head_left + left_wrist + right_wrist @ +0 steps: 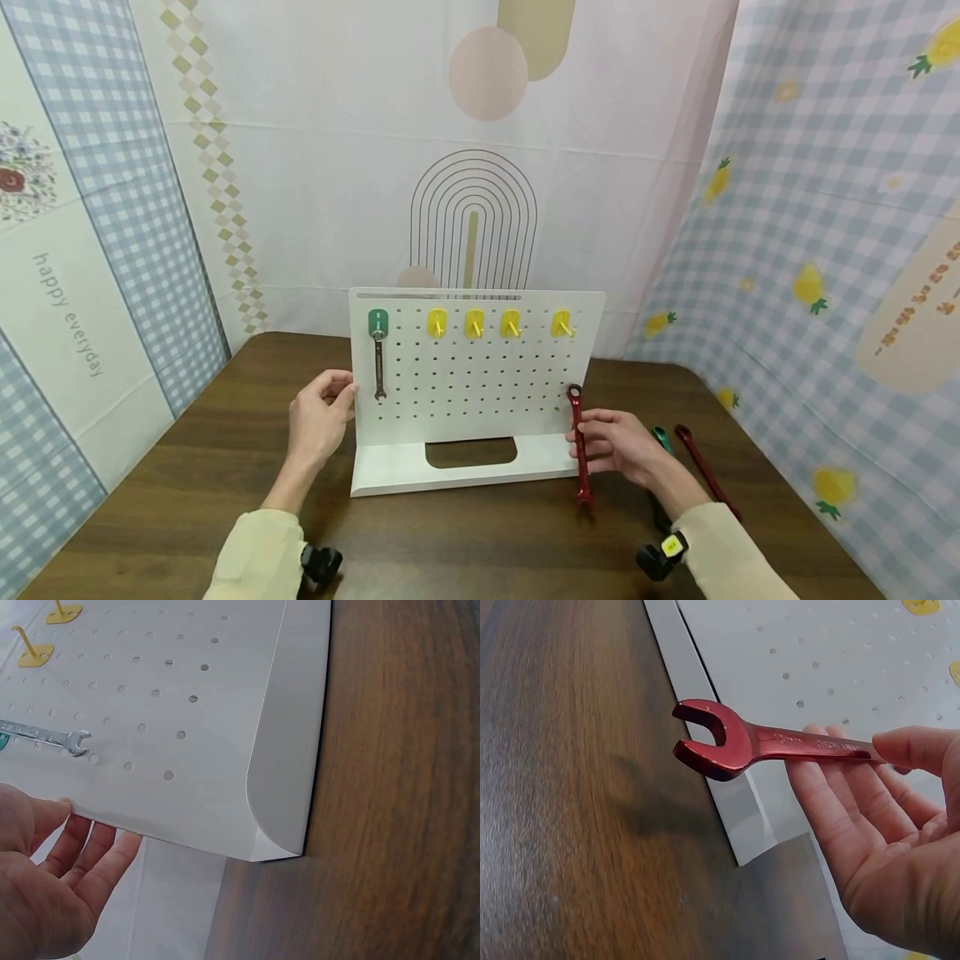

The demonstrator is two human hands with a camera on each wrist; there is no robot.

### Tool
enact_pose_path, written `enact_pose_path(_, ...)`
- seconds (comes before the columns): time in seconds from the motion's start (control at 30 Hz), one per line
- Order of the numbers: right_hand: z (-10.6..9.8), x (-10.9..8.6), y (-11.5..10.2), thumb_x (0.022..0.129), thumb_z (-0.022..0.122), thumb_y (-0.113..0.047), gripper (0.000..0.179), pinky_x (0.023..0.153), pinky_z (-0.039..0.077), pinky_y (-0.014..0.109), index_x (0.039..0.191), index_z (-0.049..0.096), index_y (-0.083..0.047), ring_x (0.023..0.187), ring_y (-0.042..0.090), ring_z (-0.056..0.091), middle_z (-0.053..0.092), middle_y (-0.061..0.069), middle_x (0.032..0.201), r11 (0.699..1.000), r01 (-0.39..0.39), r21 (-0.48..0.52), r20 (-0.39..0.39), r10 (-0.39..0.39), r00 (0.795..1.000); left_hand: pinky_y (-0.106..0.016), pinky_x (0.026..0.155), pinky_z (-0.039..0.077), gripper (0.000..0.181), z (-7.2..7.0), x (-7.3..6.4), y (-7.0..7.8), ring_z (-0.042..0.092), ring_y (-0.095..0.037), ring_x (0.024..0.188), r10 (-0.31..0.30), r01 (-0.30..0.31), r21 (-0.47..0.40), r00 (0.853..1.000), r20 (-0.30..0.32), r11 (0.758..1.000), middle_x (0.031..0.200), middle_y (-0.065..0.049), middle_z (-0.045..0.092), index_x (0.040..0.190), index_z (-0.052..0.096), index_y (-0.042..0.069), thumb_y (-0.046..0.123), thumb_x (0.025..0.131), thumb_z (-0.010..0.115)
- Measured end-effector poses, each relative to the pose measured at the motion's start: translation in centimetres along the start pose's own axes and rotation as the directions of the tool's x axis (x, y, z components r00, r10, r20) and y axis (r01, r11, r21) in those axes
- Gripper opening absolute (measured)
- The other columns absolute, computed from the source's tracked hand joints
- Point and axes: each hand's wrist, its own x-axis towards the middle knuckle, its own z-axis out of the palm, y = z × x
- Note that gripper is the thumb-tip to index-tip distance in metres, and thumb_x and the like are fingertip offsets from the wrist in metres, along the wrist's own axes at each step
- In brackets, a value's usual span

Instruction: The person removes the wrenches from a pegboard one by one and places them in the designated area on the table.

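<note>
A white pegboard (465,375) stands upright on the table. My left hand (321,414) grips its left edge; in the left wrist view the thumb lies at the edge and the fingers (105,862) reach behind it. My right hand (611,446) holds a red combination wrench (580,442) between thumb and fingers, in front of the board's right edge. The wrench's open-end jaw points away from the hand in the right wrist view. A silver wrench (379,367) hangs from the green hook (378,322) at the board's upper left.
Several yellow hooks, such as the rightmost hook (562,323), line the board's top. Right of the right hand, another red wrench (707,473) and a green wrench (662,439), partly hidden by the forearm, lie on the brown table (450,542). Patterned cloth (637,125) hangs behind.
</note>
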Motion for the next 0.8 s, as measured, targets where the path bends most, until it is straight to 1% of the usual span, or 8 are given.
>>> enact_pose_path(0.07, -0.2, 0.0, 0.1, 0.107, 0.059, -0.015, 0.047, 0.075, 0.068, 0.041, 0.145, 0.047, 0.01, 0.091, 0.023, 0.079, 0.079, 0.01, 0.112, 1.0, -0.005, -0.004, -0.007, 0.005, 1.0, -0.012, 0.069, 0.058, 0.018, 0.0, 0.0, 0.0, 0.07, -0.023, 0.093, 0.002, -0.002, -0.001, 1.0, 0.0, 1.0, 0.11, -0.02, 0.073, 0.118, 0.071, 0.003, 0.013, 0.106, 0.063)
enact_pose_path(0.17, -0.5, 0.0, 0.3, 0.106, 0.059, -0.014, 0.046, 0.076, 0.068, 0.042, 0.145, 0.048, 0.01, 0.093, 0.024, 0.079, 0.079, 0.012, 0.113, 1.0, -0.01, -0.006, -0.016, 0.01, 1.0, -0.012, 0.069, 0.058, 0.018, 0.0, 0.0, 0.0, 0.07, -0.024, 0.093, 0.005, -0.005, -0.002, 1.0, 0.0, 1.0, 0.109, -0.02, 0.073, 0.118, 0.071, 0.003, 0.013, 0.106, 0.063)
enact_pose_path(0.33, -1.2, -0.2, 0.4, 0.105, 0.062, -0.012, 0.036, 0.076, 0.068, 0.043, 0.136, 0.059, 0.006, 0.094, 0.025, 0.078, 0.079, 0.012, 0.11, 1.0, 0.002, -0.012, -0.021, -0.002, 1.0, -0.012, 0.069, 0.058, 0.018, 0.0, 0.1, 0.1, 0.07, -0.026, 0.094, 0.006, -0.006, -0.003, 1.0, -0.002, 1.0, 0.109, -0.02, 0.073, 0.118, 0.071, 0.002, 0.012, 0.106, 0.064)
enact_pose_path(0.5, -2.1, -0.5, 0.6, 0.104, 0.063, -0.011, 0.028, 0.076, 0.068, 0.041, 0.13, 0.066, 0.001, 0.092, 0.023, 0.078, 0.08, 0.01, 0.109, 0.999, 0.018, -0.035, -0.02, -0.019, 1.0, -0.013, 0.069, 0.059, 0.018, 0.0, 0.1, 0.2, 0.069, -0.02, 0.091, 0.007, -0.007, -0.003, 1.0, -0.005, 1.0, 0.108, -0.019, 0.073, 0.118, 0.072, 0.003, 0.013, 0.106, 0.064)
enact_pose_path(0.67, -2.6, -0.7, 1.1, 0.104, 0.063, -0.011, 0.033, 0.076, 0.068, 0.041, 0.134, 0.064, 0.003, 0.091, 0.02, 0.078, 0.08, 0.007, 0.107, 0.999, 0.005, -0.053, -0.034, -0.007, 0.999, -0.016, 0.07, 0.061, 0.017, -0.1, 0.0, 0.2, 0.069, -0.016, 0.089, 0.013, -0.013, -0.006, 1.0, -0.007, 1.0, 0.108, -0.02, 0.073, 0.117, 0.072, 0.002, 0.012, 0.105, 0.064)
enact_pose_path(0.8, -2.8, -0.8, 1.5, 0.104, 0.064, -0.012, 0.035, 0.075, 0.068, 0.04, 0.135, 0.063, 0.004, 0.091, 0.021, 0.078, 0.08, 0.007, 0.106, 0.998, -0.008, -0.055, -0.046, 0.006, 0.999, -0.014, 0.07, 0.059, 0.017, -0.1, -0.1, 0.1, 0.07, -0.021, 0.091, 0.006, -0.006, -0.007, 1.0, -0.007, 1.0, 0.108, -0.02, 0.073, 0.118, 0.072, 0.002, 0.012, 0.106, 0.064)
